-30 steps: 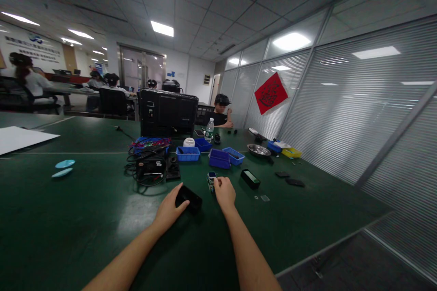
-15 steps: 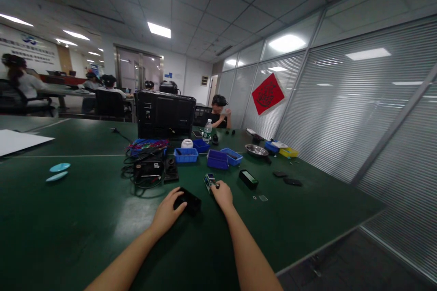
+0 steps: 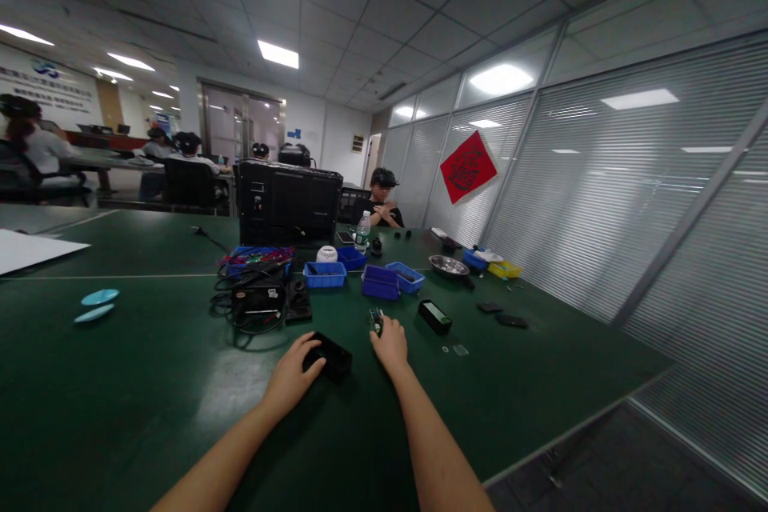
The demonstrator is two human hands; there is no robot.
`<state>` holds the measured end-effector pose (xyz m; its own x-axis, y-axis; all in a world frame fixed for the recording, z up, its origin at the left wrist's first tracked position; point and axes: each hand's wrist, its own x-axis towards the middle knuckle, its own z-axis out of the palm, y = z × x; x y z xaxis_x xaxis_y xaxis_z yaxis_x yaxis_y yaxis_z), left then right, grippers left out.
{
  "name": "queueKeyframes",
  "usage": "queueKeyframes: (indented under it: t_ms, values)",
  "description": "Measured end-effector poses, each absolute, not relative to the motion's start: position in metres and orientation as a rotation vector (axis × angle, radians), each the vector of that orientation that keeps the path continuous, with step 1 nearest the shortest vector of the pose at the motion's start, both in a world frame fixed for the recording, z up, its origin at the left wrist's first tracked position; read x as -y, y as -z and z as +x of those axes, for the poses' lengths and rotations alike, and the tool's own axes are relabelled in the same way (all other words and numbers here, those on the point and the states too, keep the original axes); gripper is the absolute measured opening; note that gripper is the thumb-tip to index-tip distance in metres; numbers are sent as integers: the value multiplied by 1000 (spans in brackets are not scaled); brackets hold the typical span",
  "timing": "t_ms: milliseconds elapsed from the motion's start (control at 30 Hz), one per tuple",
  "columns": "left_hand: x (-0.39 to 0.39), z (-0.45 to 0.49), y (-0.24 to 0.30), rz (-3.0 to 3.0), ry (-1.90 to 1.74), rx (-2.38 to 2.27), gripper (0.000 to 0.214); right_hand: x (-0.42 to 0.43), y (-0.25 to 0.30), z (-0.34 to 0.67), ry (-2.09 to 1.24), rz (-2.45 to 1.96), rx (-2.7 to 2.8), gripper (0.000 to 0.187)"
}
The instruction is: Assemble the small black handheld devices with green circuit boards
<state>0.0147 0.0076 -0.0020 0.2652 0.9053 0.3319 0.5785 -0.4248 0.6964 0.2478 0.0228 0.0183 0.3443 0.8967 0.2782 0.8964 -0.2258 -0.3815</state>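
Note:
My left hand point(image 3: 297, 366) is closed around the left end of a black open box-like housing point(image 3: 337, 358) on the green table. To its right, my right hand point(image 3: 390, 342) grips a small green circuit board point(image 3: 376, 320) with parts on it. The fingers cover the board's near end. Beyond my right hand lies a second black housing point(image 3: 435, 317) with a pale greenish panel in its top. A small ring point(image 3: 445, 350) and a clear square piece point(image 3: 460, 350) lie in front of that housing.
Blue bins point(image 3: 325, 275), a metal bowl point(image 3: 449, 266) and a water bottle point(image 3: 362, 230) stand farther back. A cabled black device point(image 3: 258, 300) sits left, near light-blue dishes point(image 3: 101, 297). Flat black pieces point(image 3: 511, 321) lie right. A person point(image 3: 382, 200) sits across the table.
The circuit board has turned in my right hand and shifted slightly right. My left hand stays on the black housing. The person across has lowered their hands.

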Motion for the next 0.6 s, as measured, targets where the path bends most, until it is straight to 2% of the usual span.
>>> queueKeyframes:
  t_ms: [367, 600]
  values:
    - [-6, 14, -1, 2101, -1003, -1337, 32, -29, -20, 249, -202, -2007, 1497, 40]
    - [-10, 13, 7, 2106, -1013, -1309, 33, -22, -30, 257, 48, -2186, 1391, 40]
